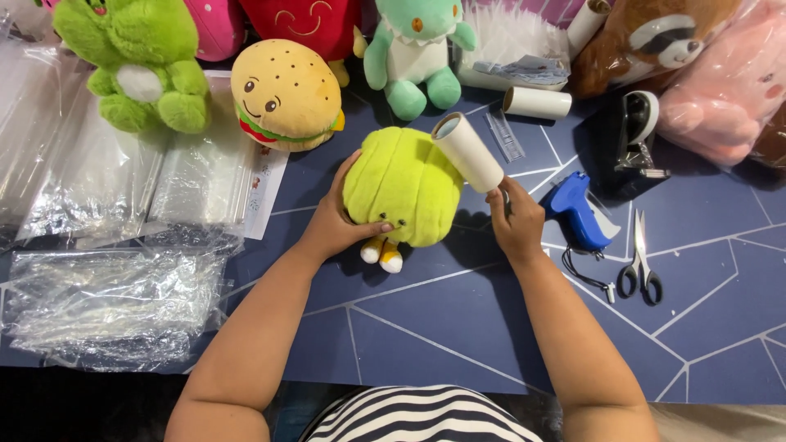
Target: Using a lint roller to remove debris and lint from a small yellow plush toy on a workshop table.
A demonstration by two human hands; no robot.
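A round yellow-green plush toy [405,182] with small yellow-and-white feet lies on the dark blue mat [458,319]. My left hand [337,219] grips its left side, thumb across the front. My right hand [516,221] holds the handle of a lint roller [467,151], whose white roll rests against the plush's upper right side.
Clear plastic bags [123,245] are piled at the left. A burger plush [285,94], green frog plush [143,61] and mint dinosaur plush [417,49] stand behind. A spare roll [536,102], blue tagging gun [577,213], scissors [640,266] and tape dispenser [634,131] lie right.
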